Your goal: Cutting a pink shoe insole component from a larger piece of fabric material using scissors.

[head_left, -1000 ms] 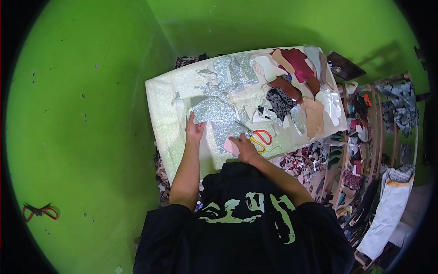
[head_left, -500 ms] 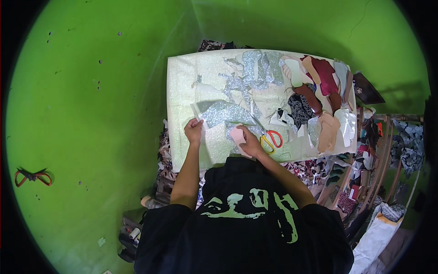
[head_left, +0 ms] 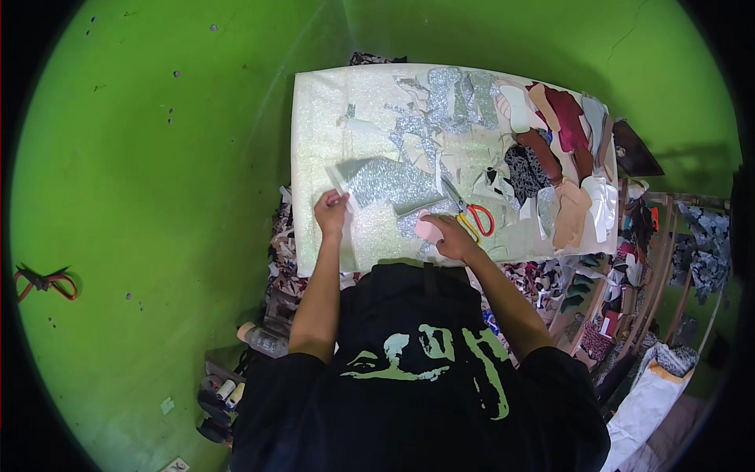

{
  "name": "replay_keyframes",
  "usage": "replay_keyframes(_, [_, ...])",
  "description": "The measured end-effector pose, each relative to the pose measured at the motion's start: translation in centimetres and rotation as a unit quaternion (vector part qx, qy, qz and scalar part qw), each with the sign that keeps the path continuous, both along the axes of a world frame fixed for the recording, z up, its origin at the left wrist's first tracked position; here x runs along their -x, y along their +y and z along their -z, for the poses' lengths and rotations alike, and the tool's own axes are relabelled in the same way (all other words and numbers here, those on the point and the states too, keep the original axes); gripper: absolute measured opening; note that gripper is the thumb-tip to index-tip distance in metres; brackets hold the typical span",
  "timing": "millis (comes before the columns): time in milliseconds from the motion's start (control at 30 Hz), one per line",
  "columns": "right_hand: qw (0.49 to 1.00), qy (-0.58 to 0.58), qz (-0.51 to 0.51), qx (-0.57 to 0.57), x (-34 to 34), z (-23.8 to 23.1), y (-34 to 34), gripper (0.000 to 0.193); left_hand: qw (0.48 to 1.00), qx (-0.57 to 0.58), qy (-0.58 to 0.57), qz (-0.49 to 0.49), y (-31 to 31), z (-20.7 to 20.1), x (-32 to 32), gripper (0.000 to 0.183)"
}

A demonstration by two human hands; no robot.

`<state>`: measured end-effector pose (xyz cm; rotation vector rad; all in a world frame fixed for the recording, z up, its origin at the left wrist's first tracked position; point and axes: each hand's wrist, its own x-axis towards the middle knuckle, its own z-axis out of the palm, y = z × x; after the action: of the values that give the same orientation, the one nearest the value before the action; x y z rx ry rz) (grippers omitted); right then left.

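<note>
Showing against the green wall at far left: one dark tool with red handles. Low, near my left sleeve: one clear bottle, tilted or on its side, I could not tell which. Left hand: thumb and fingers pinched narrow at the left edge of the silver glitter sheet, where a pale strip was turned up. Sheet: spread over the middle of the pale work table. Pink piece: one, small, at the sheet's lower right. Right hand: closed on that piece, how firmly I could not tell. Scissors: one pair, red and yellow handles, just beside the right hand, unheld. Farther right, on the table: one black-and-white patterned piece, one tan piece. Beyond the table: one slatted rack, hung with scraps. Step in hand, as I judged it: handling the glitter sheet and placing the pink piece against it. Next move, in my judgement, called for a steady edge and the pink piece pressed flat, scissors within reach.
</note>
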<state>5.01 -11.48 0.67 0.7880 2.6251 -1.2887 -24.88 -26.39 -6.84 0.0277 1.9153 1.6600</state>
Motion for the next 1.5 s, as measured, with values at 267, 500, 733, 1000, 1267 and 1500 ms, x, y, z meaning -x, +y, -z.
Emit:
replay_keyframes(267, [0.994,-0.054,0.069,-0.059,-0.2,-1.1,-2.6,0.069,0.984,0.04,0.149,0.091,8.0,-4.0,4.6,0.022])
replay_keyframes(500, [0.99,-0.085,0.097,-0.054,-1.4,0.1,-3.2,0.068,0.969,0.119,0.188,0.105,10.5,-3.9,3.4,0.028])
replay_keyframes(733, [0.918,0.108,0.337,0.178,-1.2,1.4,-3.2,0.034,0.952,0.132,0.272,0.038,5.4,-3.6,-3.8,0.022])
replay_keyframes(1000, [0.913,0.134,0.341,0.179,3.6,2.9,-0.2,0.029,0.949,0.128,0.106,0.268,2.6,-4.2,-9.4,0.029])
replay_keyframes(1267, [0.94,0.095,0.316,0.084,5.4,3.6,0.9,0.025,0.975,0.061,-0.121,0.178,3.2,-3.6,-9.8,0.035])
replay_keyframes(1500, [0.96,0.051,0.269,0.059,4.4,4.2,1.4,0.026,0.97,0.074,-0.13,0.191,4.6,-3.2,-11.0,0.046])
